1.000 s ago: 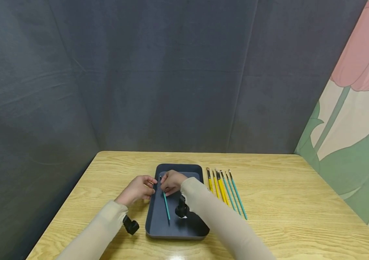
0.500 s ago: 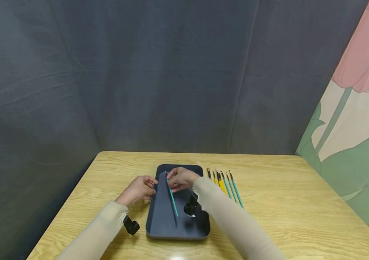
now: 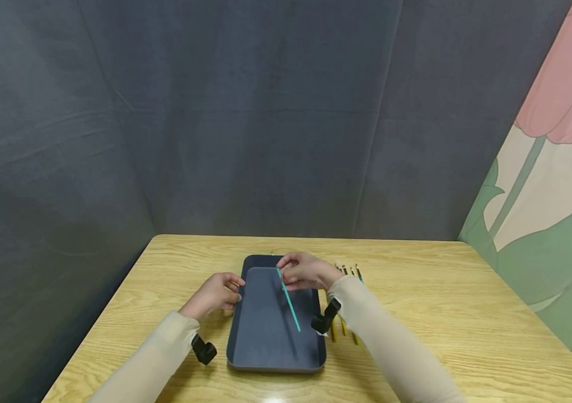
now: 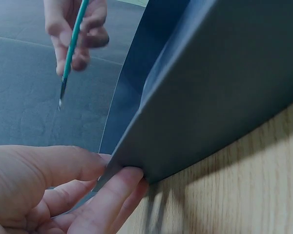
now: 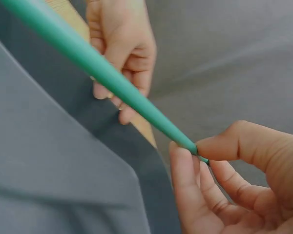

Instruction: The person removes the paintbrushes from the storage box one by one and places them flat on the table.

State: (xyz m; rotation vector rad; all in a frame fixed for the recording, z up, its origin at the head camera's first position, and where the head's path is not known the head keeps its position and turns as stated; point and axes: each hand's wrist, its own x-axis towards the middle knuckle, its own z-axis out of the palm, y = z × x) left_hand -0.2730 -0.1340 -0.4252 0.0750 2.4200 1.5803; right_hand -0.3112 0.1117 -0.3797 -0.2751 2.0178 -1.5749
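My right hand [image 3: 306, 271] pinches a thin paintbrush [image 3: 290, 305] with a teal handle, thumb against fingertips near the dark ferrule in the right wrist view. The brush slants over the right half of a dark grey rectangular tray [image 3: 266, 341], bristle end away from me. Its shadow falls on the tray floor. At the tray's left side, my left hand [image 3: 215, 292] grips the rim, with the thumb on one face of the wall [image 4: 200, 102] and fingers on the other in the left wrist view.
To the right of the tray lie several more paintbrushes [image 3: 359, 274], some teal and some yellow, partly hidden by my right hand and sleeve. The wooden table [image 3: 442, 313] ends at a dark curtain [image 3: 266, 140] behind. A tulip-painted wall [image 3: 553, 224] stands at the right.
My right hand has lifted the teal paintbrush off the tray's left part and carried it rightward, its handle end swinging right. My left hand has stayed at the rim.
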